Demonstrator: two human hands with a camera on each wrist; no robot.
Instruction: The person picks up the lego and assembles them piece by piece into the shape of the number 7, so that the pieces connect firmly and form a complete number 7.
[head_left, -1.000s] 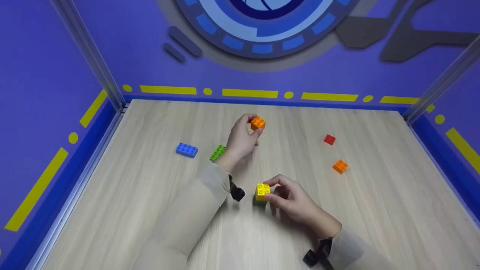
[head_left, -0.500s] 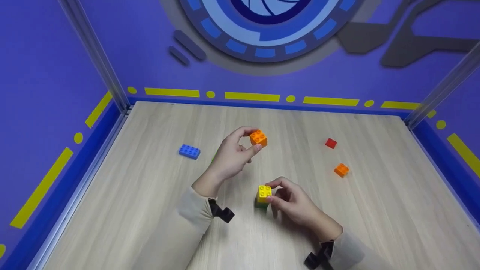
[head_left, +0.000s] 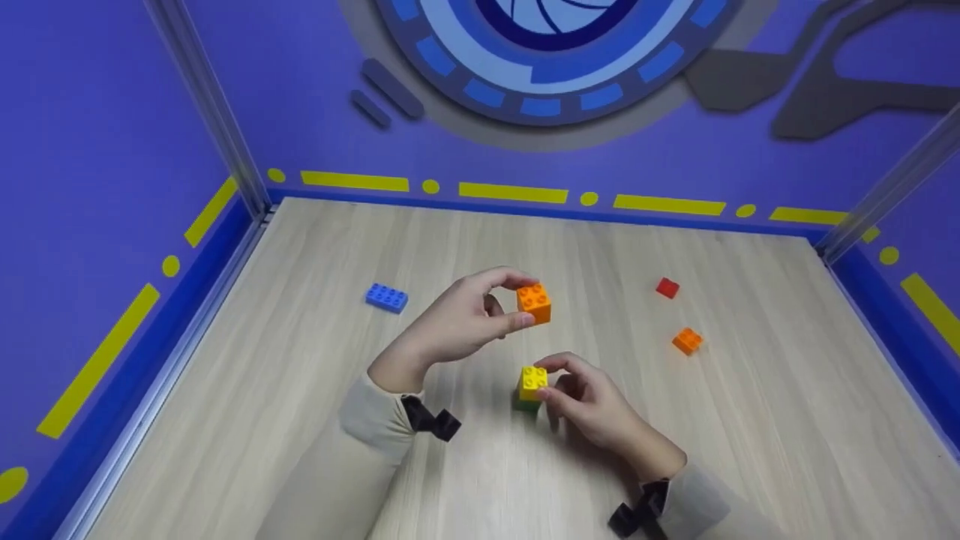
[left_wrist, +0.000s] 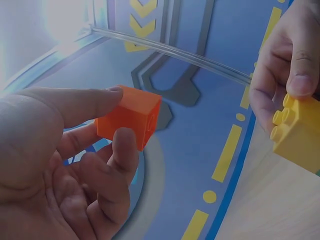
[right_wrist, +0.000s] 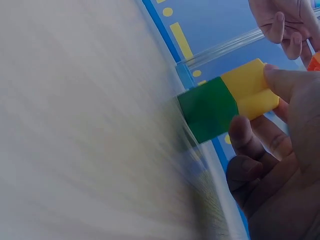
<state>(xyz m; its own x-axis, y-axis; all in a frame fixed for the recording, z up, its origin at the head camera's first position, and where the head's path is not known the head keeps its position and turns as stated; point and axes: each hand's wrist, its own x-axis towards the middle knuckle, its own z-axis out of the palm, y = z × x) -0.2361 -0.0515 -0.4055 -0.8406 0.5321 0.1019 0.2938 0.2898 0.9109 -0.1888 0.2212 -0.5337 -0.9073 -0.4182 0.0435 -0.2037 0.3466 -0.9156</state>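
My left hand [head_left: 465, 319] pinches an orange toy building brick [head_left: 534, 304] between thumb and fingers, raised over the table. The left wrist view shows its smooth sides, with the thumb [left_wrist: 95, 104] on one face. Nearer to me, my right hand [head_left: 596, 409] holds a yellow brick [head_left: 533, 383] by thumb and fingertips. That brick sits on a green brick [right_wrist: 207, 110], making an upright two-brick stack that appears to stand on the table. In the head view, the orange brick is just beyond the yellow one, apart from it.
On the wooden table [head_left: 750, 420], a blue brick [head_left: 387, 298] lies to the left. A small red brick [head_left: 667, 288] and another orange brick [head_left: 688, 341] lie to the right. Blue-purple walls [head_left: 675, 165] enclose the back and sides.
My left hand has come back toward me with the orange brick, closer to the stack. Its arm now hides the flat green brick seen earlier. The right hand keeps its hold in place.
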